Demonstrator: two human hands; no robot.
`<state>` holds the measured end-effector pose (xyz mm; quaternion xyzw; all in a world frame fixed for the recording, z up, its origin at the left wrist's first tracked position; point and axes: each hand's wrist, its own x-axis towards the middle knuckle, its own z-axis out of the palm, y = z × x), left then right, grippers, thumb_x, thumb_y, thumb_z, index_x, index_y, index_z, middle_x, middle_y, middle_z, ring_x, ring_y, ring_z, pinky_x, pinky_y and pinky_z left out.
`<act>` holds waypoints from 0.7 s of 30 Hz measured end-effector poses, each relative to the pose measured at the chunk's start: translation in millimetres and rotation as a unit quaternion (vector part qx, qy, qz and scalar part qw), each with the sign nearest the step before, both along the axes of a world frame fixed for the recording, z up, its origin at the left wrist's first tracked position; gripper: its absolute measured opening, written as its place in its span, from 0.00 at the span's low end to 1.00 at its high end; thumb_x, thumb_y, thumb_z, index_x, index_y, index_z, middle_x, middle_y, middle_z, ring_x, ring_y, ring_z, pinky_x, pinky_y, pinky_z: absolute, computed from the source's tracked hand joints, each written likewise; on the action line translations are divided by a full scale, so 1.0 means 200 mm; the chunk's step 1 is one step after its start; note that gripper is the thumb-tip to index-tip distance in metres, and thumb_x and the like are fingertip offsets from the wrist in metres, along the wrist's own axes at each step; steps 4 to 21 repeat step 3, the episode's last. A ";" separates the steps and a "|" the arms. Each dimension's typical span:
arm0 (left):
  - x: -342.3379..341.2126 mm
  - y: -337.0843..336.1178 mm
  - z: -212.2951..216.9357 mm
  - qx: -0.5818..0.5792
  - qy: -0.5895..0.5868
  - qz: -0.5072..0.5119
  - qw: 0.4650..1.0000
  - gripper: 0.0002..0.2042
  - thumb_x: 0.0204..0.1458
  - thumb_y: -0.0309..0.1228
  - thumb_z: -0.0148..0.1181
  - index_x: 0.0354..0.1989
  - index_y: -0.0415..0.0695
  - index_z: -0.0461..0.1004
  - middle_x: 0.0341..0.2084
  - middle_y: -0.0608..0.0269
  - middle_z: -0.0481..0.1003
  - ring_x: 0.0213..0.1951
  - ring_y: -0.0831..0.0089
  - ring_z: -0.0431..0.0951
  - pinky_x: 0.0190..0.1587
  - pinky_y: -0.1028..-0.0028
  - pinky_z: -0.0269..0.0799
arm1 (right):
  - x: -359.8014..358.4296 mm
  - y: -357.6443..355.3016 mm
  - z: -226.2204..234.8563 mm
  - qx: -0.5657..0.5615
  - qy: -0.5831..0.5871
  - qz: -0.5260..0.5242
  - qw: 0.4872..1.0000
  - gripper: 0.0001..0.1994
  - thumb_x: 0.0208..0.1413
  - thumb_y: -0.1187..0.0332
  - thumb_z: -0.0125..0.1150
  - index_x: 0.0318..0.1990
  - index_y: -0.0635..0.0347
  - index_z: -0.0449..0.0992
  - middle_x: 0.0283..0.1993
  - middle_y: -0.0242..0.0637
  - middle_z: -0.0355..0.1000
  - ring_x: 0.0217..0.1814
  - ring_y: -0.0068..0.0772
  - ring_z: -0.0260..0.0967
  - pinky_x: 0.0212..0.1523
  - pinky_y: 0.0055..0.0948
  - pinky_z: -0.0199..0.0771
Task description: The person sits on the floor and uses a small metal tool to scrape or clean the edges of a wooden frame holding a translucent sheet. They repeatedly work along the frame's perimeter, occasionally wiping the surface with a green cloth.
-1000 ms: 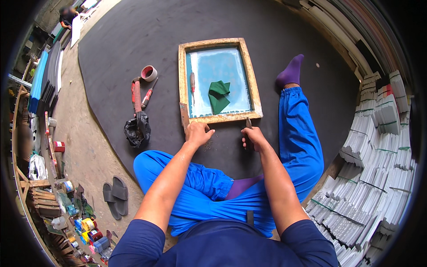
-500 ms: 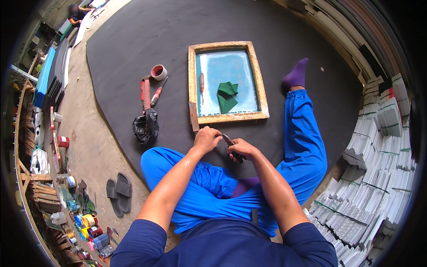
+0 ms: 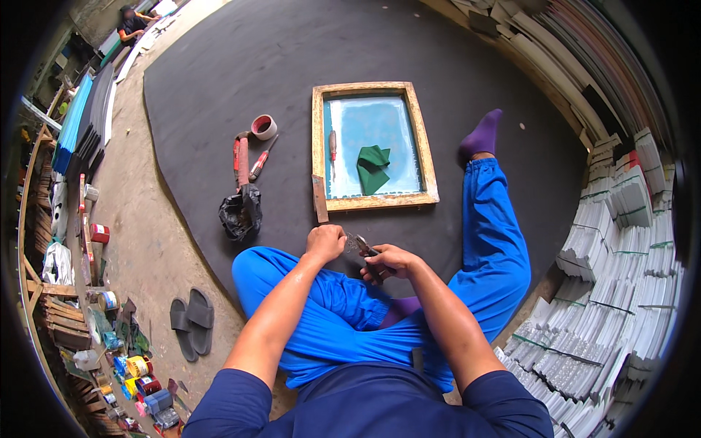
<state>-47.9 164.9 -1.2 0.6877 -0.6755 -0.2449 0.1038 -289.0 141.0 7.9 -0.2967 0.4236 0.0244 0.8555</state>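
Note:
My left hand (image 3: pixel 326 242) is closed, knuckles up, just below the near left corner of a wooden-framed screen (image 3: pixel 425 146). A thin, wire-like tangle (image 3: pixel 350 241) shows beside its fingers, close to the pliers' tip. Dark pliers (image 3: pixel 365 250) are gripped in my right hand (image 3: pixel 390 263), jaws pointing up and left towards the left hand. Whether the jaws bite on the strand I cannot make out. A rusty flat metal strip (image 3: pixel 320 201) leans across the frame's near left corner. On the screen's blue mesh lie a green cloth (image 3: pixel 373 169) and a screwdriver (image 3: pixel 333 146).
On the dark mat (image 3: pixel 241 80), to the left, are a tape roll (image 3: pixel 264 127), a red-handled tool (image 3: pixel 241 157), a screwdriver (image 3: pixel 258 166) and a black plastic bag (image 3: pixel 241 213). Sandals (image 3: pixel 192 325) and paint cans (image 3: pixel 139 366) stand left. Bundled white sheets (image 3: pixel 599 306) are stacked right. A person (image 3: pixel 131 25) sits far left.
Both hands have come a little closer to my body. My left hand has turned and moved left, slightly away from the pliers, and the thin tangle now shows between them.

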 end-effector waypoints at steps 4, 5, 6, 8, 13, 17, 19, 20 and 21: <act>0.00 0.00 0.05 0.113 -0.067 -0.017 0.991 0.11 0.53 0.41 0.66 0.35 0.49 0.86 0.36 0.52 0.84 0.43 0.55 0.84 0.50 0.58 0.78 | -0.06 -0.01 -0.02 -0.022 0.013 -0.026 0.999 0.24 0.68 0.65 0.58 0.68 0.56 0.63 0.49 0.46 0.78 0.47 0.40 0.81 0.45 0.48 0.84; 0.00 0.00 0.05 0.113 -0.067 -0.017 0.991 0.11 0.53 0.41 0.66 0.35 0.49 0.86 0.36 0.52 0.84 0.43 0.55 0.84 0.50 0.58 0.78 | -0.06 -0.01 -0.02 -0.022 0.013 -0.026 0.999 0.24 0.68 0.65 0.58 0.68 0.56 0.63 0.49 0.46 0.78 0.47 0.40 0.81 0.45 0.48 0.84; 0.00 0.00 0.05 0.113 -0.067 -0.017 0.991 0.11 0.53 0.41 0.66 0.35 0.49 0.86 0.36 0.52 0.84 0.43 0.55 0.84 0.50 0.58 0.78 | -0.06 -0.01 -0.02 -0.022 0.013 -0.026 0.999 0.24 0.68 0.65 0.58 0.68 0.56 0.63 0.49 0.46 0.78 0.47 0.40 0.81 0.45 0.48 0.84; 0.00 0.00 0.05 0.113 -0.067 -0.017 0.991 0.11 0.53 0.41 0.66 0.35 0.49 0.86 0.36 0.52 0.84 0.43 0.55 0.84 0.50 0.58 0.78 | -0.06 -0.01 -0.02 -0.022 0.013 -0.026 0.999 0.24 0.68 0.65 0.58 0.68 0.56 0.63 0.49 0.46 0.78 0.47 0.40 0.81 0.45 0.48 0.84; 0.00 0.00 0.05 0.113 -0.067 -0.017 0.991 0.11 0.53 0.41 0.66 0.35 0.49 0.86 0.36 0.52 0.84 0.43 0.55 0.84 0.50 0.58 0.78 | -0.06 -0.01 -0.02 -0.022 0.013 -0.026 0.999 0.24 0.68 0.65 0.58 0.68 0.56 0.63 0.49 0.46 0.78 0.47 0.40 0.81 0.45 0.48 0.84; 0.00 0.00 0.05 0.113 -0.067 -0.017 0.991 0.11 0.53 0.41 0.66 0.35 0.49 0.86 0.36 0.52 0.84 0.43 0.55 0.84 0.50 0.58 0.78 | -0.06 -0.01 -0.02 -0.022 0.013 -0.026 0.999 0.24 0.68 0.65 0.58 0.68 0.56 0.63 0.49 0.46 0.78 0.47 0.40 0.81 0.45 0.48 0.84; 0.00 0.00 0.05 0.113 -0.067 -0.017 0.991 0.11 0.53 0.41 0.66 0.35 0.49 0.86 0.36 0.52 0.84 0.43 0.55 0.84 0.50 0.58 0.78 | -0.06 -0.01 -0.02 -0.022 0.013 -0.026 0.999 0.24 0.68 0.65 0.58 0.68 0.56 0.63 0.49 0.46 0.78 0.47 0.40 0.81 0.45 0.48 0.84; 0.00 0.00 0.05 0.113 -0.067 -0.017 0.991 0.11 0.53 0.41 0.66 0.35 0.49 0.86 0.36 0.52 0.84 0.43 0.55 0.84 0.50 0.58 0.78 | -0.06 -0.01 -0.02 -0.022 0.013 -0.026 0.999 0.24 0.68 0.65 0.58 0.68 0.56 0.63 0.49 0.46 0.78 0.47 0.40 0.81 0.45 0.48 0.84; 0.00 0.00 0.05 0.113 -0.067 -0.017 0.991 0.11 0.53 0.41 0.66 0.35 0.49 0.86 0.36 0.52 0.84 0.43 0.55 0.84 0.50 0.58 0.78 | -0.06 -0.01 -0.02 -0.022 0.013 -0.026 0.999 0.24 0.68 0.65 0.58 0.68 0.56 0.63 0.49 0.46 0.78 0.47 0.40 0.81 0.45 0.48 0.84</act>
